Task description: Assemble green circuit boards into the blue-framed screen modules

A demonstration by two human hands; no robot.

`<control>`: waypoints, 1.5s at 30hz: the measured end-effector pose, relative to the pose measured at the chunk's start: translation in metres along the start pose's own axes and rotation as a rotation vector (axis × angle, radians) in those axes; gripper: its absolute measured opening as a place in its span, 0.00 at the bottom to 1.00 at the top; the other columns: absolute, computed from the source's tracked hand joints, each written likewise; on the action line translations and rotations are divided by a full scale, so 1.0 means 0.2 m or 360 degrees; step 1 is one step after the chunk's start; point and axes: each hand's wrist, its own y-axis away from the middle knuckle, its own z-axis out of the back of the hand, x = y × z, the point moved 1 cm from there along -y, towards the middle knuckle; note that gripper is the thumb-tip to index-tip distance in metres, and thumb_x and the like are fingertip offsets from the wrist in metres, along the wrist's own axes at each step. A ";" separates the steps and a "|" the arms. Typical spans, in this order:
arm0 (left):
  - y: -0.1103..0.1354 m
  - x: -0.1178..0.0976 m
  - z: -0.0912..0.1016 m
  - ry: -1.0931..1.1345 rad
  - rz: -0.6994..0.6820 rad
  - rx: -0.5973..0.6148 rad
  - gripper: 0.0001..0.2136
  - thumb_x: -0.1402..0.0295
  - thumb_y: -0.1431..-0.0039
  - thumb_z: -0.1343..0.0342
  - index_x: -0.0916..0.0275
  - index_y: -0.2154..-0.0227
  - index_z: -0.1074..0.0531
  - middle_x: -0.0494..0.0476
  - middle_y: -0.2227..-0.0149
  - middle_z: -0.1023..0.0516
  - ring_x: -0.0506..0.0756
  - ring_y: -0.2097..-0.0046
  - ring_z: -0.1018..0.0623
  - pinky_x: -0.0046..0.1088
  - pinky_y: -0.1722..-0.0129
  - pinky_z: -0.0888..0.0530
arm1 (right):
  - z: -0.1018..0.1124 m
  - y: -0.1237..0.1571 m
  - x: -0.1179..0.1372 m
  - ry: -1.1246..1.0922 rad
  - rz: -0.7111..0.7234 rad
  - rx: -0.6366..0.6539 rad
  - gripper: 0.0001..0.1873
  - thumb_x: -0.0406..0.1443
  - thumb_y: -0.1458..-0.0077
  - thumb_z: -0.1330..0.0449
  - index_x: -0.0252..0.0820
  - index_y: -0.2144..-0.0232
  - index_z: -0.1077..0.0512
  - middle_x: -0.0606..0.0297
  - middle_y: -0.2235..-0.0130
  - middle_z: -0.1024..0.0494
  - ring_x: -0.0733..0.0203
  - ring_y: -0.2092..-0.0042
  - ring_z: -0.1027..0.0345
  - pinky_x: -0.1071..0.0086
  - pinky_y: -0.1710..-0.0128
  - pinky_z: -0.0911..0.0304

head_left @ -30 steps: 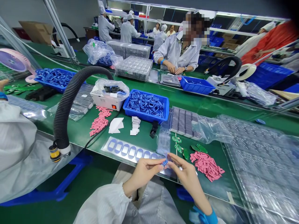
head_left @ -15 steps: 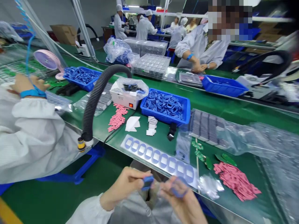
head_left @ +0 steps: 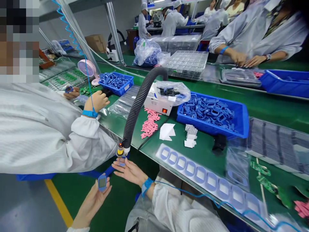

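Left hand (head_left: 90, 203) grips blue-framed part (head_left: 102, 183) upright, face showing, held off bench (head_left: 148, 149) at near left; right hand (head_left: 130, 172) open, fingers spread, nothing visible in it, just below black hose's tip (head_left: 120, 149).

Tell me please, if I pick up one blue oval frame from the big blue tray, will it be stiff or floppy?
The blue frames look like moulded rubber or silicone, so one is probably light and a little flexible, not fully floppy. They lie overlapped in the tray, so one may catch on its neighbours. Their flat shape suggests they would not roll far.
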 end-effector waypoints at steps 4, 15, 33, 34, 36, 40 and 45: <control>-0.22 -0.02 -0.11 -0.0033 0.0074 0.0021 0.16 0.76 0.36 0.55 0.56 0.50 0.30 0.53 0.69 0.16 0.50 0.70 0.18 0.23 0.62 0.23 | 0.12 0.08 -0.07 0.0048 -0.0073 -0.0064 0.23 0.46 0.50 0.37 0.37 0.56 0.30 0.55 0.52 0.25 0.54 0.48 0.32 0.57 0.48 0.42; -0.28 0.17 -0.19 -0.0186 0.0310 0.0119 0.08 0.73 0.40 0.47 0.65 0.61 0.25 0.60 0.67 0.16 0.55 0.63 0.18 0.27 0.59 0.23 | 0.20 0.09 0.03 0.0192 0.0154 -0.0288 0.20 0.44 0.43 0.43 0.40 0.52 0.33 0.58 0.48 0.28 0.58 0.51 0.31 0.58 0.50 0.38; -0.18 0.24 -0.52 -0.0260 0.0252 0.0231 0.09 0.73 0.43 0.43 0.66 0.60 0.25 0.62 0.60 0.18 0.55 0.58 0.19 0.30 0.52 0.26 | -0.19 0.74 0.11 0.0336 -0.0051 -0.0446 0.23 0.45 0.52 0.35 0.41 0.55 0.28 0.57 0.50 0.25 0.58 0.52 0.28 0.65 0.53 0.36; -0.13 0.26 -0.57 -0.0267 0.0284 0.0280 0.08 0.71 0.44 0.42 0.67 0.61 0.24 0.63 0.60 0.18 0.56 0.58 0.19 0.31 0.54 0.26 | -0.24 0.80 0.16 0.0296 0.0031 -0.0449 0.22 0.45 0.52 0.35 0.42 0.55 0.28 0.57 0.51 0.25 0.59 0.53 0.28 0.66 0.54 0.35; 0.01 0.30 -0.69 -0.0274 0.0338 0.0365 0.11 0.68 0.48 0.38 0.66 0.62 0.23 0.62 0.61 0.17 0.57 0.60 0.19 0.32 0.57 0.24 | -0.31 0.92 0.25 0.0184 0.0235 -0.0436 0.21 0.46 0.52 0.36 0.43 0.57 0.27 0.58 0.53 0.23 0.62 0.56 0.26 0.68 0.56 0.34; 0.30 0.35 -0.93 -0.0133 0.0346 0.0608 0.14 0.60 0.54 0.35 0.59 0.64 0.21 0.55 0.65 0.16 0.53 0.63 0.19 0.27 0.60 0.24 | -0.38 1.11 0.39 0.0165 0.0526 -0.0473 0.22 0.51 0.54 0.36 0.46 0.61 0.25 0.60 0.60 0.20 0.63 0.62 0.25 0.68 0.61 0.31; 0.51 0.43 -1.16 0.0069 0.0476 0.0882 0.10 0.59 0.48 0.39 0.56 0.65 0.21 0.51 0.64 0.17 0.50 0.65 0.20 0.20 0.66 0.24 | -0.38 1.28 0.46 0.0465 0.0747 -0.0707 0.27 0.60 0.52 0.47 0.48 0.65 0.25 0.60 0.70 0.21 0.58 0.68 0.24 0.65 0.70 0.30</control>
